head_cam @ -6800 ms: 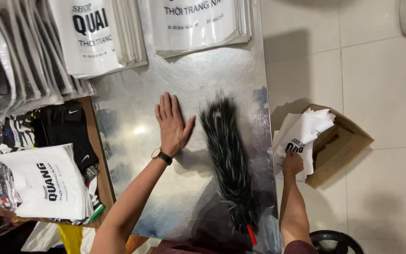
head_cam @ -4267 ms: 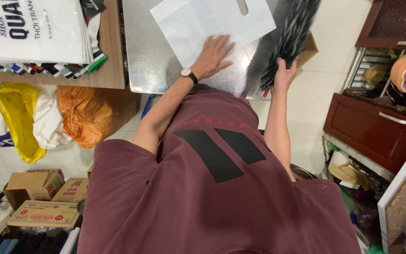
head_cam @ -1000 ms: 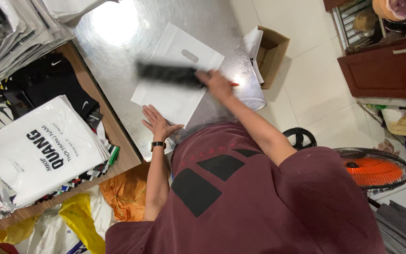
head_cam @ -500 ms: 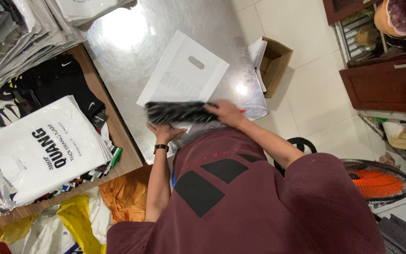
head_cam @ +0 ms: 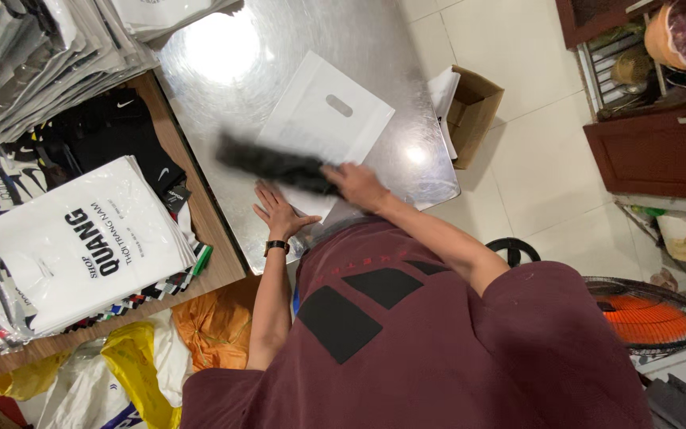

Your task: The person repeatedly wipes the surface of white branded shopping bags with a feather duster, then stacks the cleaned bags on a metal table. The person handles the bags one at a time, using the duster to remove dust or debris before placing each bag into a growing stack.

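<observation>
Right hand: the right hand (head_cam: 356, 183) is clenched around a dark folded garment (head_cam: 273, 164), blurred, at 9 o'clock of it.
Left hand: the left hand (head_cam: 278, 212) lies flat, fingers spread, grasping nothing.
Bag: a white die-cut plastic bag (head_cam: 329, 123) lies on the steel table (head_cam: 279, 48), at 12 o'clock of the hands.

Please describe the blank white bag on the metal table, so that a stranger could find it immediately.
Find the shiny metal table. The white plastic bag lies flat on it, just beyond the left hand and the dark bundle held by the right hand. Unlike the printed bags on the wooden counter, it is blank, with an oval handle hole.
</observation>
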